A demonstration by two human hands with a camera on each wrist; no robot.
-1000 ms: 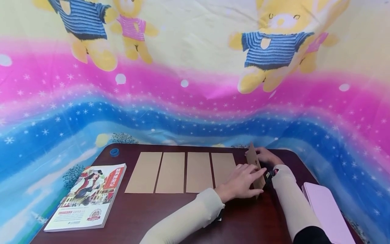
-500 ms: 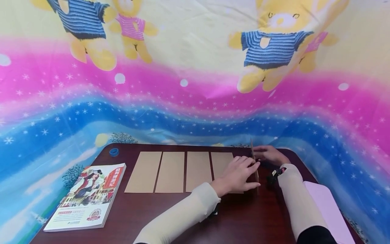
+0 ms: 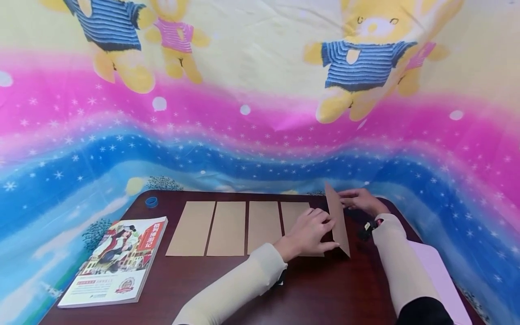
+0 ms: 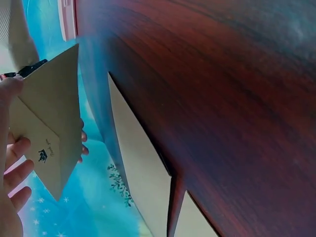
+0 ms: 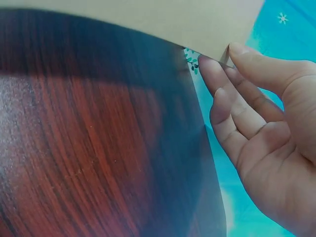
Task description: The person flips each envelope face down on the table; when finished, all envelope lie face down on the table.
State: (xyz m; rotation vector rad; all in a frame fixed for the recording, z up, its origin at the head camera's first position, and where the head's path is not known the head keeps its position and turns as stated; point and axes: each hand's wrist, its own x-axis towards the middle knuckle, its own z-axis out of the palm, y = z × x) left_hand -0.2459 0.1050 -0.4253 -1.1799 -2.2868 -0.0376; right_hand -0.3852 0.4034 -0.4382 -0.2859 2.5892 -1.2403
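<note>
A brown kraft envelope stands tilted on its long side at the right of the row, its plain face visible in the head view. The left wrist view shows its flap side with a small dark print. My left hand holds its near left side, the thumb at the edge and the other fingers loosely bent beside the flap. My right hand pinches the far edge between thumb and fingers, as the right wrist view shows. Several matching brown envelopes lie flat side by side; the left hand partly covers the rightmost one.
A book with an illustrated cover lies at the left of the dark wooden table. A blue tape roll sits near the back left corner. A pink flat case lies at the right edge, partly behind the right forearm. Printed cloth hangs behind.
The upright envelope has turned from showing its printed flap side, through edge-on, to its plain face in the head view. Its top edge leans further left. The left hand has shifted left.
</note>
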